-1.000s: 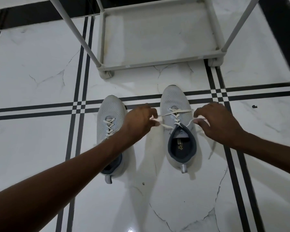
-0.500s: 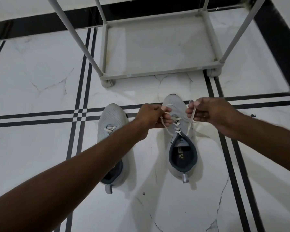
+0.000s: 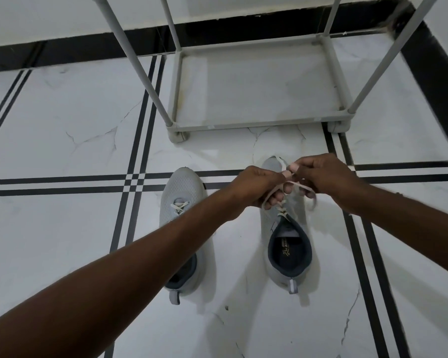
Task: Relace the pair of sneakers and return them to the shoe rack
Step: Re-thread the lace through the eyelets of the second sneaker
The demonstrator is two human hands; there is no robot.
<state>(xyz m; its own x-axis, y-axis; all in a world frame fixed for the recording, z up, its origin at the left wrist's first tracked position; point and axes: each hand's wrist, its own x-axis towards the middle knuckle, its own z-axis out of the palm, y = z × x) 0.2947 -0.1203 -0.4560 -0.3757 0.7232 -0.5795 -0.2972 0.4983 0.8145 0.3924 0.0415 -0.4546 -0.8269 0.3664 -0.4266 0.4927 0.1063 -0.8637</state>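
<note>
Two grey sneakers stand side by side on the floor, toes pointing away from me. The left sneaker (image 3: 183,200) has its white lace crossed over the tongue, and my left forearm covers its middle. Over the right sneaker (image 3: 287,249), my left hand (image 3: 256,188) and my right hand (image 3: 323,177) meet above the laces. Each hand pinches an end of the white lace (image 3: 304,188), which loops between the fingers. The grey shoe rack (image 3: 259,122) stands just beyond the shoes, and its bottom shelf holds nothing.
The floor is white marble tile with black double stripes (image 3: 137,161) crossing left of the shoes and running along the right. A black skirting band (image 3: 75,47) runs along the wall behind the rack. The rack's slanted poles (image 3: 137,60) rise toward me.
Both hands have come together above the right sneaker, bringing the lace ends from wide apart to a crossing point. The view has tilted, so the shoes sit lower in the frame.
</note>
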